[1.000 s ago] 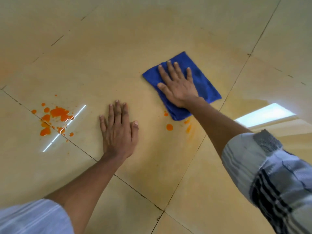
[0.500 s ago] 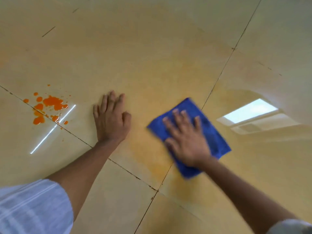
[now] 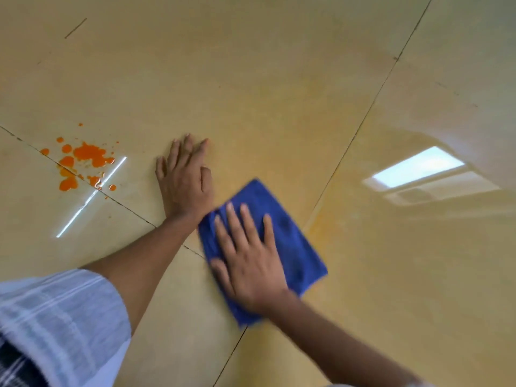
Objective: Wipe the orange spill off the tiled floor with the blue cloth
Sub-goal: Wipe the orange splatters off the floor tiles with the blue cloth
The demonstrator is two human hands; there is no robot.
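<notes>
Spreading across the whole view, the tiled floor (image 3: 279,79) is seen as glossy beige tiles divided by thin dark grout lines, with a bright window reflection (image 3: 418,166) at the right and a narrow streak of light (image 3: 89,196) at the left. A faint orange-yellow smear (image 3: 315,219) is visible on the tiles just right of the cloth. A white striped sleeve (image 3: 55,325) is seen at the near left corner. The blue cloth (image 3: 296,247) is laid flat on the floor near the centre, straddling a grout line, its edges blurred. It is pressed down by the right hand (image 3: 248,261), whose fingers are straight and spread, so nothing is gripped. The left hand (image 3: 185,180) is planted flat on the floor just left of and beyond the cloth, fingers extended and held together, its wrist touching or nearly touching the cloth's far-left corner. The orange spill (image 3: 83,163) is left as scattered drops and blots at the far left, well apart from the cloth.
</notes>
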